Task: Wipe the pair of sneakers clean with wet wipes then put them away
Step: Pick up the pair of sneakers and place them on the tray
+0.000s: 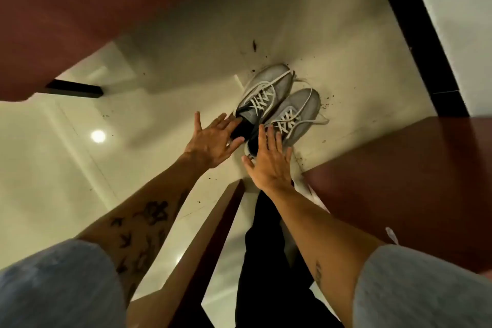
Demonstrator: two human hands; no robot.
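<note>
Two grey sneakers with white laces stand side by side on the pale tiled floor, toes pointing away from me. The left sneaker has a dark opening at its heel, and my left hand hovers over that heel with fingers spread straight. Over the heel of the right sneaker is my right hand, fingers straight, their tips at the tongue. Neither hand holds anything. No wet wipes are in view.
Bits of dirt lie scattered on the floor around the sneakers. Dark red wooden furniture looms at the upper left, another red surface at the right. My black-trousered legs are below.
</note>
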